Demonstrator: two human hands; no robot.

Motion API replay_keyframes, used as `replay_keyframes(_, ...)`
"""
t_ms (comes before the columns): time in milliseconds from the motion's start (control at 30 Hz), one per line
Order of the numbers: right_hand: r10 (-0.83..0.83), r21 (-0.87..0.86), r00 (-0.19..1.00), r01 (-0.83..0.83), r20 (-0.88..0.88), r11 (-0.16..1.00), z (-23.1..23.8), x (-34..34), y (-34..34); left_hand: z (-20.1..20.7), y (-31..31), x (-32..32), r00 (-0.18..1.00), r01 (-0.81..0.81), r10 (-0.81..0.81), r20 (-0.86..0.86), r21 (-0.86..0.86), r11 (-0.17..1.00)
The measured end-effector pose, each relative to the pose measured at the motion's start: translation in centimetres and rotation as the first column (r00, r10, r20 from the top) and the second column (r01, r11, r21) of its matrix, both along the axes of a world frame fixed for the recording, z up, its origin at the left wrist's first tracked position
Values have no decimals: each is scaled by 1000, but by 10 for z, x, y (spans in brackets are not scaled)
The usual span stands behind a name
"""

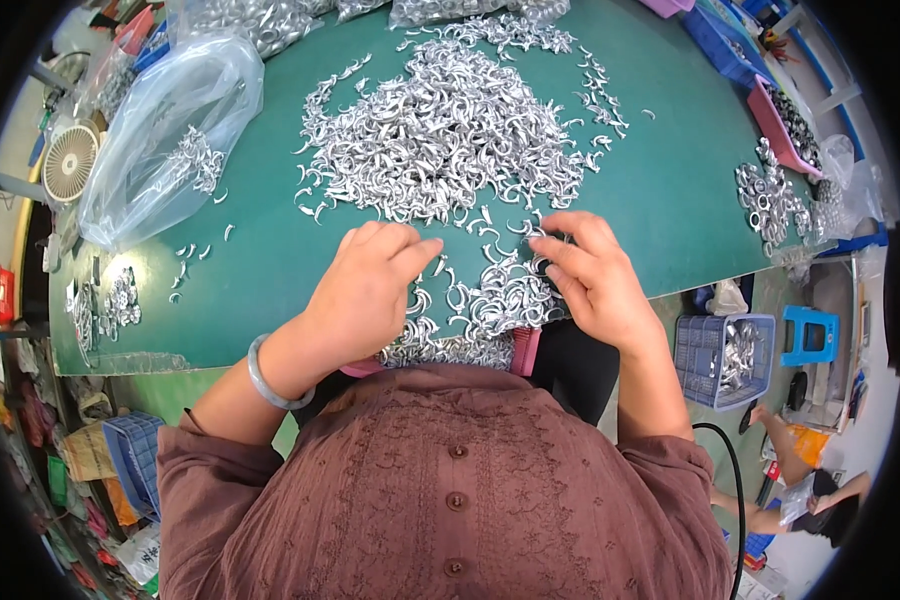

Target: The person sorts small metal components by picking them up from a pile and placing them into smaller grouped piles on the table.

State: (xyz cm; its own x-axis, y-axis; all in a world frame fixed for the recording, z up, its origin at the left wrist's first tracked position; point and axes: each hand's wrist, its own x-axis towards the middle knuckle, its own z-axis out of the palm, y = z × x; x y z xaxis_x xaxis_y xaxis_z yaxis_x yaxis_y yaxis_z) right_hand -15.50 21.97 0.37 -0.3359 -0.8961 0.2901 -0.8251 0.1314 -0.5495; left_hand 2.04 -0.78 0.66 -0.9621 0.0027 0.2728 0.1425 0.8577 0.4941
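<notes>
Across the middle of the green table, a large heap of curved silvery pieces is spread, while a smaller cluster is gathered at the near edge, just beyond a pink container filled with similar pieces. The cluster is flanked by the left hand and the right hand. On the left, the fingers are bent; whether anything is gripped cannot be told. On the right, the fingers are half curled at the cluster's far side, but whether a piece is pinched cannot be told. A clear plastic bag is laid at far left.
</notes>
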Motion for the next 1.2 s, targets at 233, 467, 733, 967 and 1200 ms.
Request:
replay_keyframes(233, 97, 80, 995, -96, -17, 992, -4, 16, -7, 5, -17, -6, 996, -94, 94, -11, -24, 995)
replay_keyframes(467, 114, 5, 992, -114, -57, 993, 6, 16, -27, 2, -21, 7, 996, -94, 94, 8, -10, 996)
replay_keyframes(733, 194, 57, 978, -190, -75, 980, 4, 24, -34, 1, -8, 6, 1000, -24, 24, -1, 23, 999)
replay_keyframes(967, 68, -31, 991, -72, -119, 997, 2, 13, -26, -4, 5, -26, 999, -39, 40, 8, -119, 992)
replay_keyframes(1200, 8, 38, 987, -2, -163, 999, -2, 1, -12, 0, 5, -22, 1000, 1, -1, 2, -14, 1000)
